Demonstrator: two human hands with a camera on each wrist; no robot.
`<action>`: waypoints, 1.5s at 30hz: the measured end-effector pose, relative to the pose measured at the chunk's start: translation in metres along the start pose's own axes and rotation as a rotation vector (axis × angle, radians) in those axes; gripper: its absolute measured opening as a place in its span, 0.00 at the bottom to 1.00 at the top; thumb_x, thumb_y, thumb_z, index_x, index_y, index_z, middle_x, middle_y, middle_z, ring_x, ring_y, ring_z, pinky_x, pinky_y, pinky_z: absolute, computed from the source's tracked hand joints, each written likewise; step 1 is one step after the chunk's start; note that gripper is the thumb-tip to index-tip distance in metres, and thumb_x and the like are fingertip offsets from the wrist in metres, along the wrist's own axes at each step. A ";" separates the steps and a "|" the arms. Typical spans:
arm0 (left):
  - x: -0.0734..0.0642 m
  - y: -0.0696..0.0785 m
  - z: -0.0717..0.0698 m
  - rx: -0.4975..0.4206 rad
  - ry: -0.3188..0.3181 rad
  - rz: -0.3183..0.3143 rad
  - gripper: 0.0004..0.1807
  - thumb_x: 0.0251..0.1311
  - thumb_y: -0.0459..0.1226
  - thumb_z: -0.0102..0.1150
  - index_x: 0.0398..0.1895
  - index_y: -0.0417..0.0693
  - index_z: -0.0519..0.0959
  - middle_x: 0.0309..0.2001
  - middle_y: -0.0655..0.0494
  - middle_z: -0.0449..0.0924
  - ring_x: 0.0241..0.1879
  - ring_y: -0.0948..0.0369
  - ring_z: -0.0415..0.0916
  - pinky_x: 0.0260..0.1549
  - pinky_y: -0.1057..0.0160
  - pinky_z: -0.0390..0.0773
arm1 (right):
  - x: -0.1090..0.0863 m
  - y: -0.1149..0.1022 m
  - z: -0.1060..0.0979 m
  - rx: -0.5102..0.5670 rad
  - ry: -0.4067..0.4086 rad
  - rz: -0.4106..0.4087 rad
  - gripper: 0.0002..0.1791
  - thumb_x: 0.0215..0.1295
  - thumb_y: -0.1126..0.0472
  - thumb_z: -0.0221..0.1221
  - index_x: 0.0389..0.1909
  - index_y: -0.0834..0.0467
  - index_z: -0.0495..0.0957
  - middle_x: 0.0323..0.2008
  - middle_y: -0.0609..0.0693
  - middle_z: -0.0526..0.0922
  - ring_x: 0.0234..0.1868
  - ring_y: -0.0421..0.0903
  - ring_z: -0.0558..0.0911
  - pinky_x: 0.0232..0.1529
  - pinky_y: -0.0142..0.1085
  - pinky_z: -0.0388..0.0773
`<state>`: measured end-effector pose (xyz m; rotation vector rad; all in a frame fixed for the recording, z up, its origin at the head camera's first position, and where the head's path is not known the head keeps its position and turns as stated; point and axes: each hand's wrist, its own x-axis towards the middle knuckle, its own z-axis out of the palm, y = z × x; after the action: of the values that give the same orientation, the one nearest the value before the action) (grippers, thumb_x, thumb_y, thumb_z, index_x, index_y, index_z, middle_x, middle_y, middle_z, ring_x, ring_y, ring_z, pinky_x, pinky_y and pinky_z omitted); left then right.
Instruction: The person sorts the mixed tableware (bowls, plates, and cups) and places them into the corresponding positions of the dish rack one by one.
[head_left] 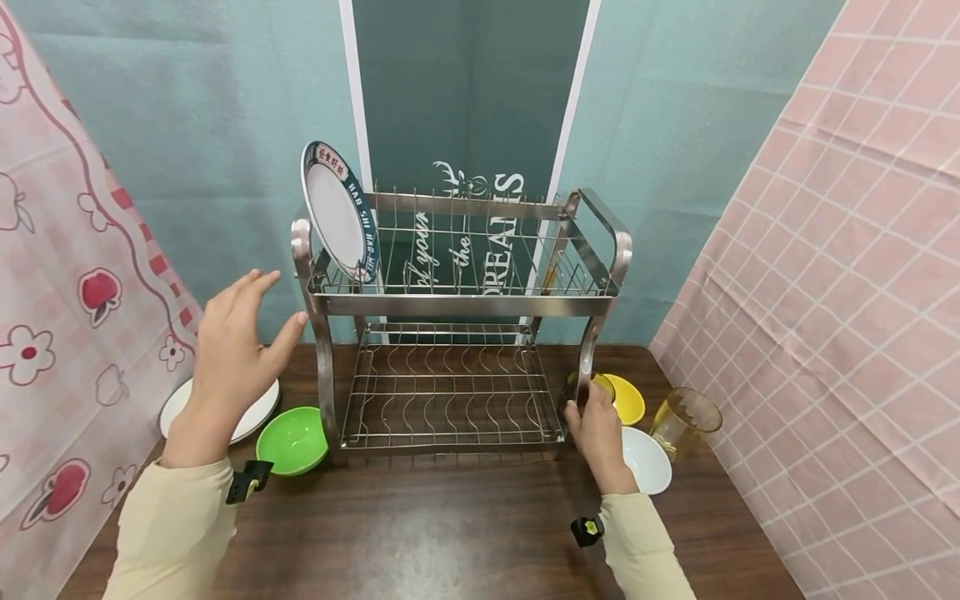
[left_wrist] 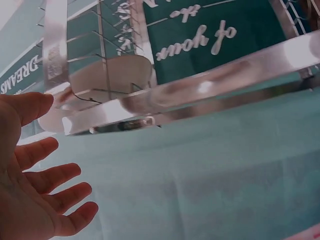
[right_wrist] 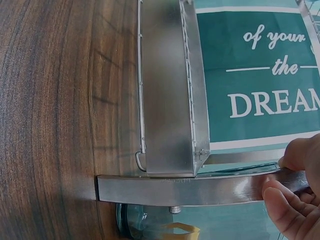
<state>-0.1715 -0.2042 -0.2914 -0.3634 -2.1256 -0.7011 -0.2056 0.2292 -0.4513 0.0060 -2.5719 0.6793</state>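
Observation:
A two-tier metal dish rack stands on the table. One plate with a dark lettered rim leans upright at the left end of its upper tier. My left hand hovers left of the rack, fingers spread and holding nothing; in the left wrist view the thumb is close to the rack's metal side bar. My right hand grips the rack's right front leg, thumb and fingers around it in the right wrist view. The lower tier holds no dishes.
At the left lie a white plate, partly behind my left arm, and a green bowl. On the right are a yellow bowl, a white bowl and an amber glass mug. Patterned cloths hang on both sides.

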 end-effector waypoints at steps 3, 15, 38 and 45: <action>-0.008 -0.006 -0.001 0.013 -0.010 -0.011 0.28 0.49 0.34 0.63 0.55 0.32 0.72 0.54 0.30 0.69 0.55 0.37 0.64 0.52 0.38 0.59 | 0.000 0.000 0.000 0.000 0.001 0.001 0.21 0.57 0.65 0.61 0.48 0.71 0.66 0.38 0.68 0.72 0.33 0.65 0.77 0.32 0.56 0.73; -0.035 -0.026 -0.003 0.066 -0.034 -0.046 0.29 0.46 0.35 0.65 0.54 0.31 0.72 0.52 0.29 0.70 0.53 0.35 0.64 0.48 0.36 0.60 | 0.000 0.002 0.002 -0.002 0.003 0.004 0.22 0.57 0.65 0.61 0.48 0.71 0.66 0.39 0.67 0.72 0.32 0.65 0.77 0.30 0.55 0.74; -0.083 -0.065 -0.010 0.171 -0.123 -0.280 0.23 0.49 0.34 0.62 0.49 0.30 0.73 0.48 0.30 0.69 0.47 0.33 0.63 0.41 0.35 0.60 | -0.001 0.002 0.001 -0.004 0.006 0.010 0.23 0.57 0.65 0.60 0.50 0.71 0.66 0.41 0.68 0.72 0.34 0.66 0.77 0.33 0.56 0.73; -0.098 -0.085 -0.011 0.209 -0.201 -0.352 0.23 0.51 0.34 0.61 0.49 0.28 0.72 0.46 0.28 0.68 0.45 0.33 0.62 0.37 0.34 0.59 | -0.001 0.001 0.001 0.000 0.007 0.014 0.22 0.57 0.65 0.60 0.49 0.72 0.66 0.40 0.68 0.72 0.35 0.67 0.76 0.35 0.57 0.73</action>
<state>-0.1468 -0.2801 -0.3941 0.0604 -2.4602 -0.6499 -0.2059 0.2298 -0.4533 -0.0137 -2.5677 0.6831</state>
